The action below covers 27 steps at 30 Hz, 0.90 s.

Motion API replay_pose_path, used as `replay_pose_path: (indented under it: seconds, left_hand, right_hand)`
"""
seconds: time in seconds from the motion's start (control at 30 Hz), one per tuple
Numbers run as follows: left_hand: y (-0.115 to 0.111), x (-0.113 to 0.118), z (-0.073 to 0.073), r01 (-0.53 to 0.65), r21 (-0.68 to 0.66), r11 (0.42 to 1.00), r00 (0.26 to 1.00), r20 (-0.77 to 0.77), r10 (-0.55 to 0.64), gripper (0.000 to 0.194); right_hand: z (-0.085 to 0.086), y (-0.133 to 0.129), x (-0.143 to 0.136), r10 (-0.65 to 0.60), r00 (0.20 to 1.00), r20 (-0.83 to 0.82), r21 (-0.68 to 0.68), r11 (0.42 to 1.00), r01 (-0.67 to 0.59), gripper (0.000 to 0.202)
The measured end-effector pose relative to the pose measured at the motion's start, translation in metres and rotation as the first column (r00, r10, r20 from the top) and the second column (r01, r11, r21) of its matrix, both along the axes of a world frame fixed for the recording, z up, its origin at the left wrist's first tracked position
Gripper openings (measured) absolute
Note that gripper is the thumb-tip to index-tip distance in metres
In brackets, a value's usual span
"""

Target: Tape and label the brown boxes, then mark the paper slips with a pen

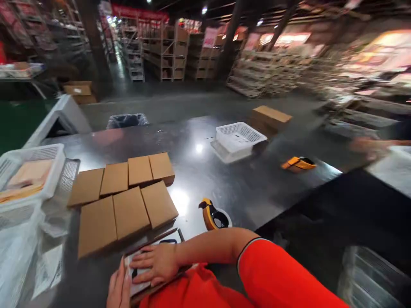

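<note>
Pressing flat: right hand (157,264) open, fingers spread atop flat package (146,273); left hand (118,288) open against its edge.

Warehouse packing station, by look of it. Tall shelving racks (150,53) in rows behind me, stacked with goods (too blurred to tell what). More stacked stock (272,70) at right. My dark surface (192,171) carries rows of closed cardboard boxes (123,199), white plastic baskets (239,137), orange tape dispenser (213,214), second one (298,163) farther off. Loose cartons (78,90) on concrete floor, bin with bag liner (126,120) beside surface, ceiling lamps (204,9) overhead.
</note>
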<state>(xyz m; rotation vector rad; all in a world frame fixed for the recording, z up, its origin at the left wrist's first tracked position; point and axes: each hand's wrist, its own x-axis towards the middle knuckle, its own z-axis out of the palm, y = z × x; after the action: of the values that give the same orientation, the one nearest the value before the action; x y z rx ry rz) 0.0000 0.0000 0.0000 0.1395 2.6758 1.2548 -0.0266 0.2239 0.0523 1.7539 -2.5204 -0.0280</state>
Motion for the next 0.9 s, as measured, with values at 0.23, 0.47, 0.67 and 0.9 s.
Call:
replay_pose_path:
  seconds: [0.23,0.47,0.67,0.9]
  left_hand:
    - [0.016,0.013,0.028,-0.071,0.129,0.989,0.991,0.122,0.056,0.057]
    - [0.022,0.012,0.042,-0.044,0.071,0.996,0.980,0.198,0.029,0.054]
    - [0.010,0.003,0.040,0.008,0.103,0.995,0.983,0.181,-0.027,0.062]
    - [-0.051,-0.021,0.056,-0.022,0.379,0.925,0.854,0.488,-0.180,0.072]
  right_hand:
    - [0.010,0.038,-0.007,0.213,0.937,0.276,0.004,0.975,-0.223,0.042]
    - [-0.043,0.039,0.000,0.141,0.907,0.398,0.001,0.988,-0.154,0.043]
    - [-0.030,0.025,0.006,0.097,0.932,0.351,-0.080,0.994,-0.073,0.031]
    - [0.008,0.088,0.048,-0.338,0.462,0.820,-0.245,0.523,0.816,0.055]
